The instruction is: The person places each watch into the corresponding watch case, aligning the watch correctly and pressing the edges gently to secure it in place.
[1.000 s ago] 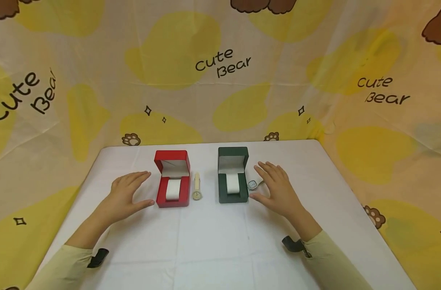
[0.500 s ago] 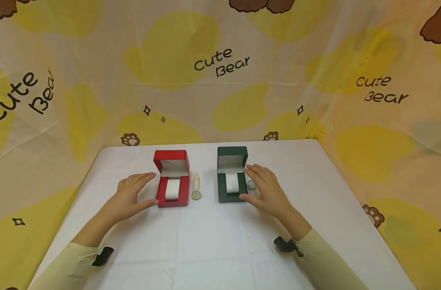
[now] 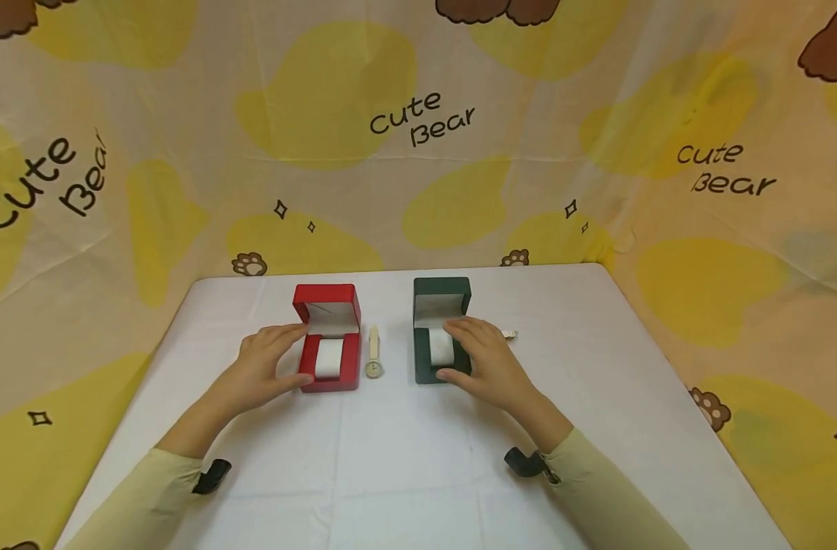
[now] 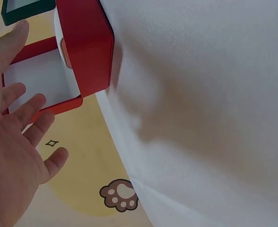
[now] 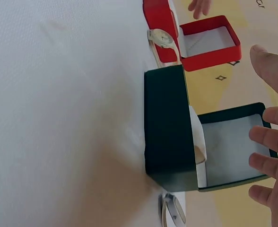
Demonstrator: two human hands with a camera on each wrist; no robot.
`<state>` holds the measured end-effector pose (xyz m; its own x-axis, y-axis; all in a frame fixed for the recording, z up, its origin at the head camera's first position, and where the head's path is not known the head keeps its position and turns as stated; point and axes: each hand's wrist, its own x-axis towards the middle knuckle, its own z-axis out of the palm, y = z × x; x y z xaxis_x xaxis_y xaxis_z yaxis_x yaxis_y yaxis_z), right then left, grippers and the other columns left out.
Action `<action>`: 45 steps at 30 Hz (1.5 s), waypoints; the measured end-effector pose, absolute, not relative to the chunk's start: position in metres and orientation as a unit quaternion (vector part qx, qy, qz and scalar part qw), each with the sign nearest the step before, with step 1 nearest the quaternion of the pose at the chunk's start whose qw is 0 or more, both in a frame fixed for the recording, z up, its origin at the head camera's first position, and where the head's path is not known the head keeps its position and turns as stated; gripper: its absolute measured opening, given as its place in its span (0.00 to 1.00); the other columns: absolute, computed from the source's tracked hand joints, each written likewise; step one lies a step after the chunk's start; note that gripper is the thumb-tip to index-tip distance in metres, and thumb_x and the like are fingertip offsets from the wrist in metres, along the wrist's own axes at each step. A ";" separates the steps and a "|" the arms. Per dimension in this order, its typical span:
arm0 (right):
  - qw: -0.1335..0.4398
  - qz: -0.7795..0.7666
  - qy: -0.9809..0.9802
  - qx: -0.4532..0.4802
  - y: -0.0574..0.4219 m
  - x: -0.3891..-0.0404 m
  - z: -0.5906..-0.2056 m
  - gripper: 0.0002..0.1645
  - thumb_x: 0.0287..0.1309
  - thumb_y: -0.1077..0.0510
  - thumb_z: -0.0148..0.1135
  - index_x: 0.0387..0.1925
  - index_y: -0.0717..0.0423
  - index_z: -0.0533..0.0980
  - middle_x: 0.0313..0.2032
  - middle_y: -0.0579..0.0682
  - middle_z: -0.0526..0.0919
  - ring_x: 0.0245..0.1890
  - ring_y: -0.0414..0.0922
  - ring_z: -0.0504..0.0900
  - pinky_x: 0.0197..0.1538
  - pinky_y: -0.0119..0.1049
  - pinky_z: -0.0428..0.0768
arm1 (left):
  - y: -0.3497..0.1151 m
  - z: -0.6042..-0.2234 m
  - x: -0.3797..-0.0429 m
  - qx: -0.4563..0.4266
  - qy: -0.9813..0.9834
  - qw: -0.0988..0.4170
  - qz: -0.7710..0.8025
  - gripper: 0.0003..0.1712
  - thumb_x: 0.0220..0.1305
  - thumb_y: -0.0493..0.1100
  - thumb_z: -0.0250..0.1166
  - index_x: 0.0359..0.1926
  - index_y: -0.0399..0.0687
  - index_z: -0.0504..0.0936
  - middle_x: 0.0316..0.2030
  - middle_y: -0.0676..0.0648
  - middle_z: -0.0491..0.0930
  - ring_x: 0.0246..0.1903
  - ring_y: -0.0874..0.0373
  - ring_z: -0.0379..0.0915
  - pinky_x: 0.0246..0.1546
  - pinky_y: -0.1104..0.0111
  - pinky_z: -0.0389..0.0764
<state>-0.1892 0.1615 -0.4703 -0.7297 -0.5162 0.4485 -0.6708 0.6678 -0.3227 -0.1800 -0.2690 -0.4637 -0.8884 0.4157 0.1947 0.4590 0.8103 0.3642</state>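
A red watch box (image 3: 352,363) stands with its lid raised and a white cushion (image 3: 329,359) inside. My left hand (image 3: 260,370) hovers at its left side, fingers spread, thumb and fingertips overlapping its edge in the head view. To the right is a dark green watch box (image 3: 422,370), also with a raised lid and a white cushion (image 3: 441,347). Above its right part my right hand (image 3: 490,363) is held with thumb and fingers apart, gripping nothing. A cream-strapped wristwatch (image 3: 373,355) lies between the boxes. Beside the green box, a second wristwatch (image 5: 174,210) is mostly hidden behind my right hand in the head view.
Both boxes stand toward the back of a table with a white cloth (image 3: 391,473). Behind and around it hangs a yellow-patterned curtain (image 3: 515,92) with "Cute Bear" lettering. A black strap-like piece (image 3: 525,462) shows at my right wrist.
Both hands have moved inward: the left rightward to the red box, the right leftward over the green box, covering most of the second wristwatch. The boxes and the cream-strapped watch stay put.
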 end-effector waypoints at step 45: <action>0.059 0.216 -0.914 0.339 0.074 -0.211 -0.485 0.31 0.61 0.39 0.70 0.60 0.50 0.81 0.59 0.48 0.83 0.67 0.51 0.73 0.75 0.50 0.60 | -0.244 -0.478 -0.208 -0.197 -0.966 -0.005 -0.169 0.43 0.53 0.56 0.79 0.67 0.48 0.76 0.62 0.41 0.78 0.61 0.44 0.66 0.60 0.44 0.61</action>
